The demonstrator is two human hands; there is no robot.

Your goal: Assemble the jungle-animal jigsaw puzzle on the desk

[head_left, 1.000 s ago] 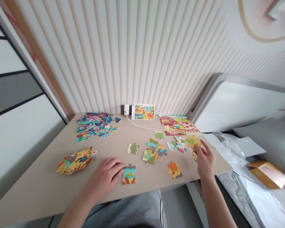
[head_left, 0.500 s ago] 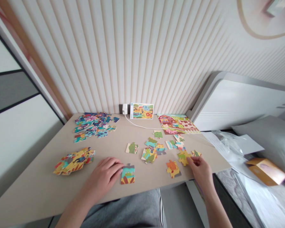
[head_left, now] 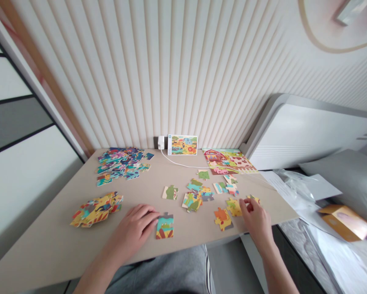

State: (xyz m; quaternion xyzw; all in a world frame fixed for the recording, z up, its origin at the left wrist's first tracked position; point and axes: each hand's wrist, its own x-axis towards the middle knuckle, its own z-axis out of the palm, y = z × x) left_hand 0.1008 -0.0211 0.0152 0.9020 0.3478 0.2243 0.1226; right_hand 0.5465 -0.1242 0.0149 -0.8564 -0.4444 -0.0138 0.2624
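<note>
In the lower centre-left of the frame, the left hand point(head_left: 142, 224) lies palm down on the counter point(head_left: 79, 249), fingers loosely bent and grasping nothing. Its fingertips are at the left edge of the frog puzzle piece point(head_left: 165, 227), which lies flat with a grey tab at its top.

Right of the lower centre, the right hand point(head_left: 254, 216) has its thumb and fingers bent close together at the right edge of the yellow-and-green puzzle piece point(head_left: 234, 207); whether they pinch it cannot be told. That piece lies just above and to the right of the orange-and-yellow puzzle piece point(head_left: 223, 219). Another piece is partly hidden behind the right hand.

Near the middle of the frame is a small overlapping cluster of pieces point(head_left: 193, 201), with the dark-green bush piece point(head_left: 170, 192) apart to its left and the light-green piece point(head_left: 203, 174) above it. On the left of the counter are the yellow-and-red pile of pieces point(head_left: 97, 209) and, above it, the blue-and-purple pile of pieces point(head_left: 122, 161).

At the counter's back edge, the animal picture card point(head_left: 183, 145) leans on the ribbed wall point(head_left: 134, 73) beside the white charger point(head_left: 161, 142). The farm puzzle point(head_left: 227, 161) lies flat farther right.
</note>
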